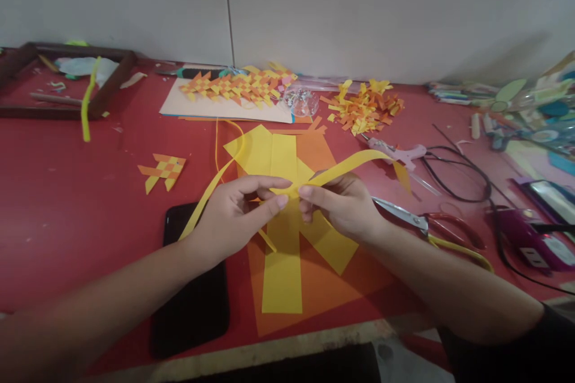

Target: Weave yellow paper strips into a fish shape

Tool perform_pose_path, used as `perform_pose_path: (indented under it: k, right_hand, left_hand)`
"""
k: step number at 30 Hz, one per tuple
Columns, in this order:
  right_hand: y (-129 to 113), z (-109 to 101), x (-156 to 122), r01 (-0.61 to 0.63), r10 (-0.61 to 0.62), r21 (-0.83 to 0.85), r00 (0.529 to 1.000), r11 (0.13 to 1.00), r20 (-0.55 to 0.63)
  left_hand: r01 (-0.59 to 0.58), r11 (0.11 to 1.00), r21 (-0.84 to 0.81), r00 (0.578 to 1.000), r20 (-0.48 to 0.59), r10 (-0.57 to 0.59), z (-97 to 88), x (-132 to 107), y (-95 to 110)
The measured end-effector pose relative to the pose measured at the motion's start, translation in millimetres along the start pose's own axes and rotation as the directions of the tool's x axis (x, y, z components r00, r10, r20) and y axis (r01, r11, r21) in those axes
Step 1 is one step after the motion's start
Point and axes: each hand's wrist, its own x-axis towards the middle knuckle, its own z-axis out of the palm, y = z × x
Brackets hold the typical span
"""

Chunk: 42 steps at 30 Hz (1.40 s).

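Both hands meet over the middle of the red table. My right hand (341, 200) pinches a long yellow paper strip (359, 160), whose free end curls out to the right. My left hand (238, 209) has thumb and fingertips closed at the same spot, gripping a yellow strip that trails past the wrist to the lower left. Whether these are one strip or two, I cannot tell. Below the hands lie wide yellow paper pieces (282, 281) on orange paper sheets (359, 269). A woven yellow-and-orange paper fish (164, 172) rests at the left.
A black phone (193, 305) lies under my left forearm. Scissors (399, 213) and a pink glue gun (395, 151) with a black cord are at the right. Woven fish (233, 87) and cut paper scraps (366, 106) lie along the back. A dark wooden frame (112, 81) sits back left.
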Motion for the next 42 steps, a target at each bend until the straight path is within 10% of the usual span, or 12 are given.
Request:
perform_pose_path:
  k: [14, 29, 36, 42]
  right_hand:
    - [0.6, 6.7, -2.7, 0.048, -0.036, -0.127, 0.995, 0.991, 0.095]
    - [-2.2, -9.0, 10.4, 0.117, -0.109, 0.02, 0.964, 0.993, -0.241]
    - [-4.9, 2.8, -3.4, 0.108, -0.091, -0.197, 0.992, 0.975, 0.092]
    - [-4.0, -3.6, 2.2, 0.084, -0.084, -0.055, 0.996, 0.995, 0.011]
  left_hand:
    - [-0.078, 0.964, 0.254, 0.992, 0.118, 0.049, 1.7, -4.2, 8.8]
    - [-0.129, 0.982, -0.137, 0.953, -0.291, 0.085, -3.0, 0.6, -3.7]
    - [-0.083, 0.996, 0.028, 0.996, 0.014, 0.083, 3.2, -4.9, 1.0]
    - [-0.091, 0.996, 0.027, 0.996, -0.02, 0.091, 4.7, -5.8, 0.3]
